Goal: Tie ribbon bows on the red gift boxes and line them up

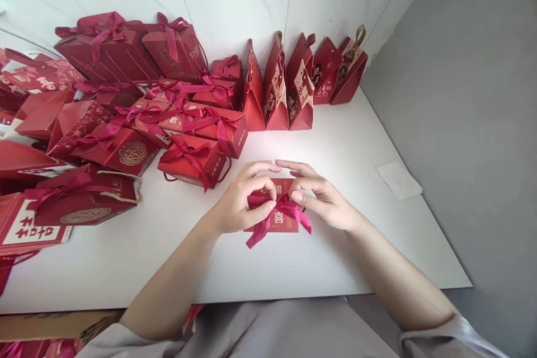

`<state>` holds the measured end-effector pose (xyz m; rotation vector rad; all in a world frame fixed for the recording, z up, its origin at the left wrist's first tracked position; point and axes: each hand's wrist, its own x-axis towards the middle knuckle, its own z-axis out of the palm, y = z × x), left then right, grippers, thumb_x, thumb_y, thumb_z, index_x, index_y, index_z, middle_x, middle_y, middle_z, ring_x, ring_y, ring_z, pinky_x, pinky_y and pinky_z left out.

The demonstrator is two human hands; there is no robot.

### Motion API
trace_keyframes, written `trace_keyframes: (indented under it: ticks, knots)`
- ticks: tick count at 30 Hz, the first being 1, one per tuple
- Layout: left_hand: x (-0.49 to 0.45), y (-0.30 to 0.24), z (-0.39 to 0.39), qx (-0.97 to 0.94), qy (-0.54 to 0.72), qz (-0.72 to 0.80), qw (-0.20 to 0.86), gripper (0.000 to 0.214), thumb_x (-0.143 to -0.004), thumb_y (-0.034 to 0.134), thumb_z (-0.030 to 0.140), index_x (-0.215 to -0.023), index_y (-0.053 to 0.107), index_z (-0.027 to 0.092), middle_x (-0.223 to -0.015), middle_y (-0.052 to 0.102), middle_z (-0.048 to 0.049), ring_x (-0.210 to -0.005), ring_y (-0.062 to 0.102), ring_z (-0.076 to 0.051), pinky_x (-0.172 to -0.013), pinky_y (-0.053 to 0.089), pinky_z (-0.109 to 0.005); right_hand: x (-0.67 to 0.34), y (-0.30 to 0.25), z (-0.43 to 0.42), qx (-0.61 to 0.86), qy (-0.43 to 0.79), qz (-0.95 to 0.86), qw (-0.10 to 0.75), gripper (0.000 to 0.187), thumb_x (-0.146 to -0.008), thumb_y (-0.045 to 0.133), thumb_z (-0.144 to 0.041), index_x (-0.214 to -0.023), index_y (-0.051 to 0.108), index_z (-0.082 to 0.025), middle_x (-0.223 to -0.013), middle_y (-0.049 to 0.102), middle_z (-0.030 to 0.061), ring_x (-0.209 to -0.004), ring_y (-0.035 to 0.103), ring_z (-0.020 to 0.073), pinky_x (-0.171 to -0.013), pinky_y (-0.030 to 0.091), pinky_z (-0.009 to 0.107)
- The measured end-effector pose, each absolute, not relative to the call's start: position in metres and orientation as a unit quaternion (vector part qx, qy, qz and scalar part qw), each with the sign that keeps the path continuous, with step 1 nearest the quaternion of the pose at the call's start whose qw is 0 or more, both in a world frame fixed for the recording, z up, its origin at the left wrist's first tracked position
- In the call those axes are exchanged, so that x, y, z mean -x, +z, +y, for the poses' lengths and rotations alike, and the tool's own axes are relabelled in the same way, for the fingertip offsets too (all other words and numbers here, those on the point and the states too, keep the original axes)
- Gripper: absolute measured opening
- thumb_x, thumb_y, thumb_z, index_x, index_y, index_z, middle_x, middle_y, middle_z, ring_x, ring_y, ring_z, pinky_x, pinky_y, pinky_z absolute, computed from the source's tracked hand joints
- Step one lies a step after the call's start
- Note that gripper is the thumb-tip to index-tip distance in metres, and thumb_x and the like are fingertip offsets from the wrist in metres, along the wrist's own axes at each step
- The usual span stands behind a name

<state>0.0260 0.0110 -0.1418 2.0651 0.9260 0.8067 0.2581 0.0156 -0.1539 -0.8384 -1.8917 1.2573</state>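
Note:
A small red gift box (280,222) with gold characters lies on the white table (327,257) in front of me. A dark pink ribbon (268,220) is tied across its top, its tails hanging toward me. My left hand (241,201) pinches the ribbon's left loop between thumb and fingers. My right hand (319,196) pinches the ribbon's right side at the knot, the other fingers arched over the box.
Many red ribboned gift boxes (126,123) are piled along the left and back of the table. Several upright red gift bags (293,84) lean on the white wall. A white paper slip (398,180) lies at the table's right edge. Grey floor lies beyond.

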Motion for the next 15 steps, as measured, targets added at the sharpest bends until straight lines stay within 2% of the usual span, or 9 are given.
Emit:
trace_keyframes:
  ticks: [6, 11, 15]
  knots:
    - [-0.0269, -0.1421, 0.0116, -0.81, 0.311, 0.346, 0.357, 0.007, -0.084, 0.061, 0.014, -0.085, 0.062, 0.021, -0.136, 0.053, -0.0078, -0.136, 0.043, -0.028, -0.116, 0.038, -0.046, -0.2592, -0.1544, 0.0188, 0.298, 0.574, -0.683, 0.34, 0.044, -0.096, 0.059, -0.05, -0.063, 0.06, -0.021, -0.147, 0.053, 0.0036, -0.14, 0.047, 0.0324, -0.116, 0.039, 0.056]
    - [-0.0272, -0.1431, 0.0119, -0.811, 0.309, 0.347, 0.357, 0.009, -0.083, 0.061, 0.012, -0.083, 0.063, 0.021, -0.136, 0.054, -0.0073, -0.136, 0.044, -0.028, -0.115, 0.038, -0.044, -0.2597, -0.1554, 0.0191, 0.298, 0.577, -0.681, 0.338, 0.035, -0.095, 0.063, -0.043, -0.067, 0.064, -0.022, -0.15, 0.049, 0.002, -0.142, 0.044, 0.0315, -0.118, 0.036, 0.054]
    - [-0.0269, -0.1418, 0.0113, -0.806, 0.298, 0.356, 0.368, 0.008, -0.082, 0.062, 0.013, -0.084, 0.063, 0.021, -0.135, 0.053, -0.008, -0.134, 0.046, -0.028, -0.113, 0.04, -0.045, -0.26, -0.1595, 0.0181, 0.318, 0.594, -0.654, 0.344, 0.032, -0.095, 0.063, -0.042, -0.07, 0.065, -0.022, -0.153, 0.046, 0.0025, -0.128, 0.058, 0.032, -0.103, 0.051, 0.053]
